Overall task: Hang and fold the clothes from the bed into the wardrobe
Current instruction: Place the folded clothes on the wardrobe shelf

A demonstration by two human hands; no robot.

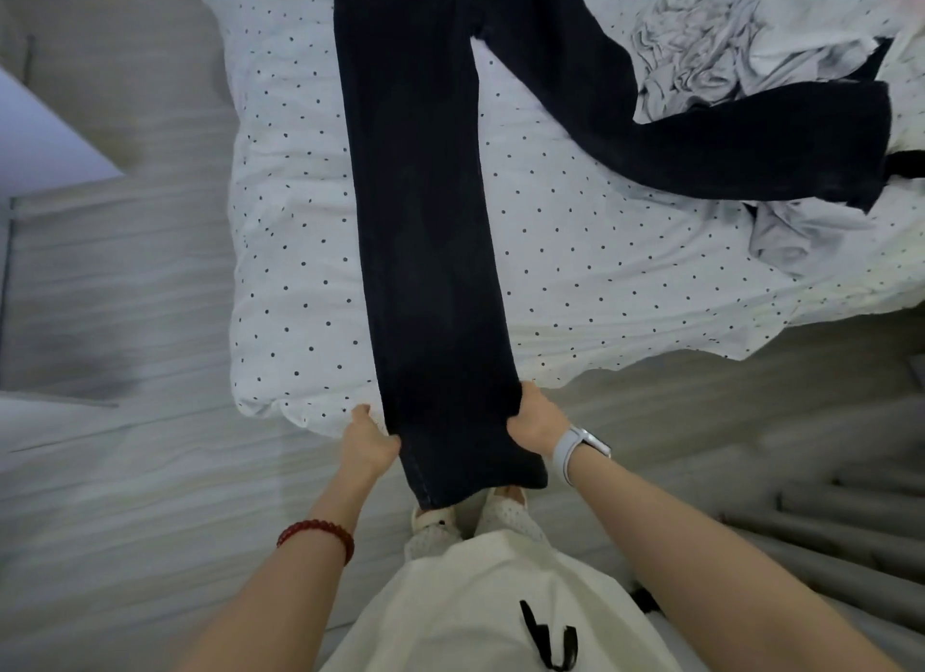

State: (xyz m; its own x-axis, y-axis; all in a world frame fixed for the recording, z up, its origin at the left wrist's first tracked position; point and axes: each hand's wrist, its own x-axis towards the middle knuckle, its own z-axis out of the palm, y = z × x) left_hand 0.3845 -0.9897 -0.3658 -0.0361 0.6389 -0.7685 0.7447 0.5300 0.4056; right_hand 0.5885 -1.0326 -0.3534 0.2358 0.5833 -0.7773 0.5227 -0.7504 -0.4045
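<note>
**Trouser leg held at the bed's edge**

Dark trousers (425, 196) spread across the dotted bed (575, 271), one leg off over the foot edge. Left hand (368, 441) and right hand (533, 421) gripping that leg's sides near the hem. Crumpled grey clothes (711, 55) beside the other leg.

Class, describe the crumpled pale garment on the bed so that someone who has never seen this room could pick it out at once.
Start at the bed with the white dotted sheet. Dark trousers lie across it, one leg held near its hem by both hands, the other bent off to the right. The pale grey garment is bunched beside that bent leg: it alone is light, plain and heavily wrinkled.
</note>
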